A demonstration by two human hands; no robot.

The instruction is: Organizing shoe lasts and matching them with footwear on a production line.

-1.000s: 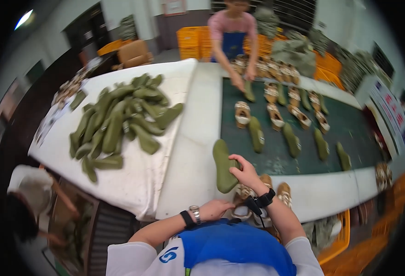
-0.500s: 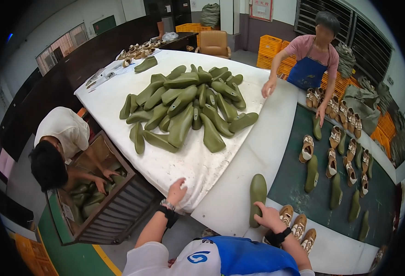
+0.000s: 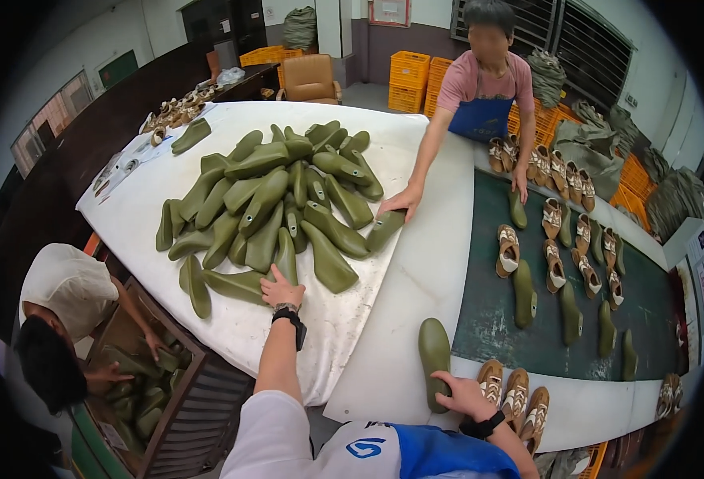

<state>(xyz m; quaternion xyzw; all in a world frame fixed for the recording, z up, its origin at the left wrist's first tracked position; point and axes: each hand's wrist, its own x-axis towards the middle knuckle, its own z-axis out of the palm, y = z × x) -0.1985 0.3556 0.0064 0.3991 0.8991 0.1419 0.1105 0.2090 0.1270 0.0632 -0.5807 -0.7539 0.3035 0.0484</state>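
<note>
L hand point(image 3: 282, 292) spread at last pile's point(image 3: 264, 242) edge, R hand point(image 3: 460, 399) pinching 1 green last point(image 3: 433, 350); some on belt point(image 3: 479, 319), lots left.

White wall point(image 3: 430, 17) with a dark lower band point(image 3: 377, 48), 1 brown armchair point(image 3: 308, 78), a barred window point(image 3: 591, 56)

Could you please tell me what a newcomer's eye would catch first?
Probably the heap of green shoe forms on the white table, left of centre, with the left hand at its near edge. Then the single green form in the right hand, below centre, and brown shoes on the dark green surface at right.
</note>
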